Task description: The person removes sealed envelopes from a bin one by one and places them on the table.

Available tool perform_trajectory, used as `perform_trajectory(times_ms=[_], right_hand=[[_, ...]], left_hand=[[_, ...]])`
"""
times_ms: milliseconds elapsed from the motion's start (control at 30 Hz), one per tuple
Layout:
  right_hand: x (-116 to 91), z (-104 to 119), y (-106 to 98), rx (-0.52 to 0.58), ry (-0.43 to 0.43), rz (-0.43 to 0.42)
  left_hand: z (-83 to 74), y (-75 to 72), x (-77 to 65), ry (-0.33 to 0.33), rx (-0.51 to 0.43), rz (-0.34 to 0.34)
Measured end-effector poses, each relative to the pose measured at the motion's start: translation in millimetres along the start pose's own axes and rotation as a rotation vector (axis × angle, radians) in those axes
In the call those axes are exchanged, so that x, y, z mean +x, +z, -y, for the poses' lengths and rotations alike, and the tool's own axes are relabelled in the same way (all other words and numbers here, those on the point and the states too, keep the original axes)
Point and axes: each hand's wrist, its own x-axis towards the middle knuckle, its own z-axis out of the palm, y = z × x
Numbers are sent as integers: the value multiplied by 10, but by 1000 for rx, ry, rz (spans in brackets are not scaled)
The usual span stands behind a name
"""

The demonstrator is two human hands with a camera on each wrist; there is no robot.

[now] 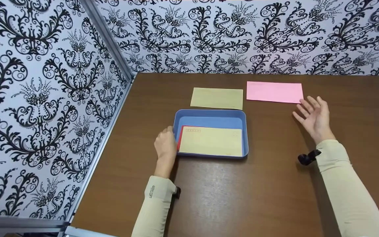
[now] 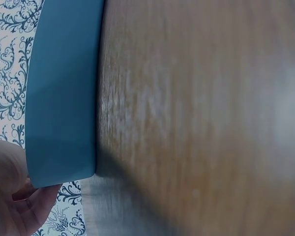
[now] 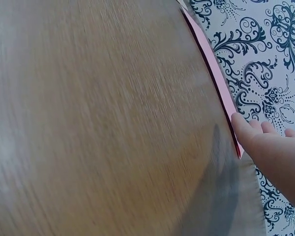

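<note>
A blue tray (image 1: 209,118) sits on the table with a cream envelope (image 1: 211,141) inside it, and a red edge shows from beneath that envelope's left side. My left hand (image 1: 165,143) grips the tray's left wall. In the left wrist view the thumb side and curled fingers (image 2: 37,209) are at the tray's end (image 2: 64,98); part of the hold is hidden. My right hand (image 1: 317,120), palm up with fingers spread, is beside the right end of a pink envelope (image 1: 273,92) and holds nothing. Whether a fingertip touches the envelope I cannot tell.
Behind the tray lies a yellowish envelope (image 1: 217,98), just left of the pink one. The brown wooden table (image 1: 242,194) meets patterned walls (image 1: 192,36) at the back and on the left. A metal frame rail (image 1: 99,144) runs along the left edge.
</note>
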Motion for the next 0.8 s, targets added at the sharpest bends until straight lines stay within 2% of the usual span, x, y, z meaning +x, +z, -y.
perform_trajectory(times_ms=[200,533,800], right_hand=[[-10,-9,5,-36,12,-6],[-40,-23,15,37,23,22],[-56,-35,17,-10,45,12]], left_hand=[[-4,-11,-5,4,-7,-3],[-4,-12,-5,13,-6,-11],[-3,-14,-4,11,-1,-2]])
